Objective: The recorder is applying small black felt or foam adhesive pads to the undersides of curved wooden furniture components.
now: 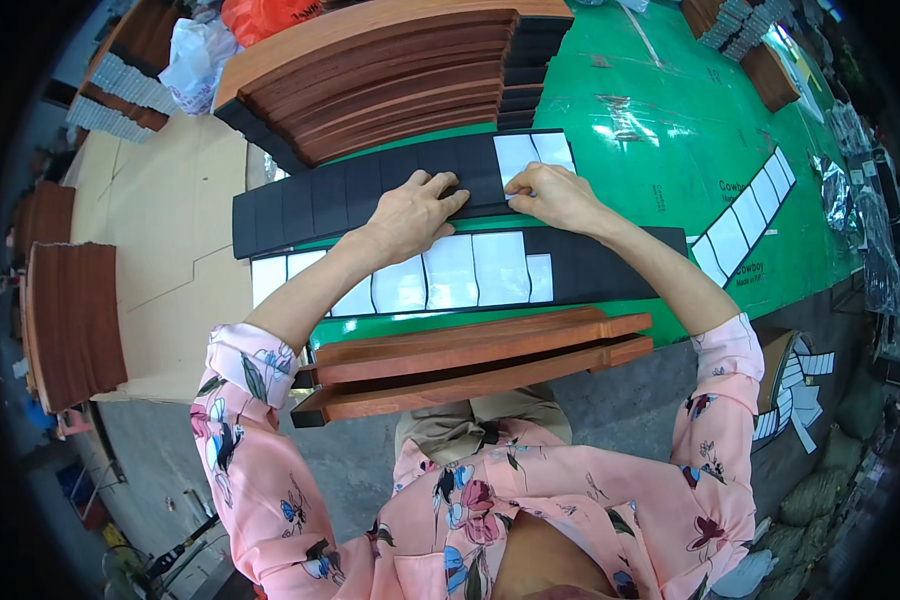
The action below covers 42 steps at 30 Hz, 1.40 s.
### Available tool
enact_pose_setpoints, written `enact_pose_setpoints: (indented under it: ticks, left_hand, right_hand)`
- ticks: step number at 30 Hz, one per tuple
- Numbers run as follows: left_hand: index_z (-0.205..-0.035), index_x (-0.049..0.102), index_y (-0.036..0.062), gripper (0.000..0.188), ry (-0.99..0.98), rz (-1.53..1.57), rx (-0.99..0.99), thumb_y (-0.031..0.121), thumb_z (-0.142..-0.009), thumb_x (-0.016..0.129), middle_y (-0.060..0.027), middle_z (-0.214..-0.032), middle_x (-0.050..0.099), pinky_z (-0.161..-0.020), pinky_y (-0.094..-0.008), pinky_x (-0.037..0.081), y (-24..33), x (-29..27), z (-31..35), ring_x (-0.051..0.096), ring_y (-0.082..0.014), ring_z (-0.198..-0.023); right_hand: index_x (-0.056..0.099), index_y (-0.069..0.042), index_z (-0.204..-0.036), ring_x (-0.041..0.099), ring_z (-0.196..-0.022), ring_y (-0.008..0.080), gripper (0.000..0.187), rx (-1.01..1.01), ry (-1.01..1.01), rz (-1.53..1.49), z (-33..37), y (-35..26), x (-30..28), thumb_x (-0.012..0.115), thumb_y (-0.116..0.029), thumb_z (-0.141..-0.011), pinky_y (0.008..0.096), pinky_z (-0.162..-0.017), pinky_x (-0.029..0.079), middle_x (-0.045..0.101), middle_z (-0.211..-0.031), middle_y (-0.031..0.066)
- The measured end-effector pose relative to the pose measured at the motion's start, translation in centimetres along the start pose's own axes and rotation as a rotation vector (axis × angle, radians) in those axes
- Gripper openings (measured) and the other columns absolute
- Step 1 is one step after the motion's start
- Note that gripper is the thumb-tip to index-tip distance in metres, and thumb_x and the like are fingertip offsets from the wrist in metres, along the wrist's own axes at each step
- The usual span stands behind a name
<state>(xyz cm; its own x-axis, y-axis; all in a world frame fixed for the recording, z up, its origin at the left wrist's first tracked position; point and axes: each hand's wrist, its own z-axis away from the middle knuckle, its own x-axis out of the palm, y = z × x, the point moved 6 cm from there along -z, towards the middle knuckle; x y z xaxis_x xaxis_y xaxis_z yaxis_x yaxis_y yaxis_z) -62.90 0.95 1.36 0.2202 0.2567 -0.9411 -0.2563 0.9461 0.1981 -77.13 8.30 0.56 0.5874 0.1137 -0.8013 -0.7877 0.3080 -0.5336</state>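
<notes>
A long black segmented strip (300, 210) lies across the green sheet in front of me, with white backing squares (515, 150) at its right end. My left hand (410, 215) rests on the middle of this strip, fingers spread and holding nothing. Fingertips and thumb of my right hand (550, 195) are pinched together at the lower left edge of the white squares, seemingly on a piece of white backing. Just nearer to me is a second black strip (610, 265), bare at its right and covered by white squares (450, 272) elsewhere. My left forearm crosses over it.
Two curved wooden boards (490, 365) lie at the near table edge. Beyond the strips rises a stack of curved wooden boards (370, 85). Another white-squared strip (745, 215) lies at right on the green sheet (650, 150). Brown cardboard (180, 230) covers the left side.
</notes>
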Motion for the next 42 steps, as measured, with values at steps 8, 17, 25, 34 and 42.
enact_pose_setpoints:
  ticks: [8, 17, 25, 34, 42]
  left_hand:
    - [-0.124, 0.052, 0.0107, 0.049, 0.144, -0.093, -0.007, 0.025, -0.079, 0.064, -0.0114, -0.129, 0.043, -0.081, -0.0359, 0.052, 0.4, 0.8, 0.2, 0.047, -0.027, -0.11]
    - [-0.124, 0.05, 0.0068, 0.054, 0.227, -0.069, 0.033, 0.022, -0.076, 0.068, -0.0127, -0.13, 0.042, -0.086, -0.0409, 0.049, 0.7, 1.5, 0.8, 0.044, -0.0308, -0.114]
    - [-0.129, 0.043, 0.0051, 0.064, 0.181, -0.032, 0.011, 0.02, -0.073, 0.069, -0.0124, -0.134, 0.039, -0.092, -0.0406, 0.045, 0.6, 1.9, 1.3, 0.042, -0.0315, -0.116]
    - [-0.121, 0.047, 0.0016, 0.047, 0.19, 0.105, 0.045, 0.013, -0.078, 0.063, -0.0172, -0.133, 0.04, -0.098, -0.0395, 0.039, 0.6, 1.2, 2.2, 0.04, -0.033, -0.12]
    - [-0.103, 0.061, -0.0002, 0.026, 0.262, 0.631, 0.074, 0.02, -0.089, 0.054, -0.0139, -0.097, 0.061, -0.081, -0.0331, 0.047, 2.6, -6.3, 4.9, 0.059, -0.023, -0.091]
  right_hand:
    - [0.059, -0.001, -0.111, 0.054, -0.074, 0.0149, 0.034, 0.323, -0.245, -0.742, 0.3, 1.6, 1.5, 0.063, -0.018, -0.082, 0.0296, -0.068, 0.048, 0.06, -0.094, 0.0071]
    - [0.055, -0.003, -0.104, 0.05, -0.069, 0.0076, 0.024, 0.003, -0.243, -0.645, -0.3, -1.8, 2.7, 0.061, -0.014, -0.084, 0.0235, -0.062, 0.044, 0.054, -0.089, 0.0008]
    - [0.049, -0.001, -0.094, 0.059, -0.063, 0.0223, 0.025, -0.155, 0.132, -0.28, -1.2, -2.1, 1.0, 0.063, -0.01, -0.076, 0.0332, -0.059, 0.046, 0.059, -0.068, 0.0096]
    - [0.05, -0.001, -0.099, 0.059, -0.069, 0.0093, 0.031, -0.199, 0.211, -0.578, 4.6, -4.6, -4.3, 0.068, -0.013, -0.077, 0.0246, -0.061, 0.045, 0.064, -0.073, 0.0047]
    - [0.05, -0.001, -0.101, 0.057, -0.077, 0.0034, 0.024, -0.146, 0.197, -0.642, 11.3, -4.4, -5.0, 0.064, -0.004, -0.081, 0.0183, -0.069, 0.046, 0.062, -0.077, 0.0007]
